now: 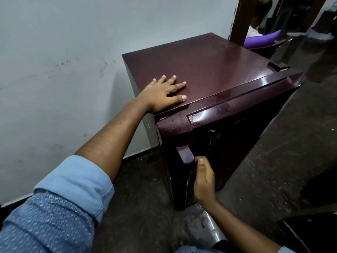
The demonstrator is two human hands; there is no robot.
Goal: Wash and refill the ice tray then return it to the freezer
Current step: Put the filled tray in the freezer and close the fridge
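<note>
One pale wall (54, 52) at left; against it, one maroon fridge (209, 70) with one door (237, 134) and one handle (186, 154) on the door's left edge. Two hands: left hand (162, 94) flat on the fridge top, fingers straight and spread, grasping nothing; right hand (203, 178) curled round the handle.

Left sleeve (54, 220) blue, fine pale print, rolled; turned-back cuff (80, 181) plain lighter blue

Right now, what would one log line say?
left hand flat on fridge top | right hand grips door handle | fridge door looks shut
</note>
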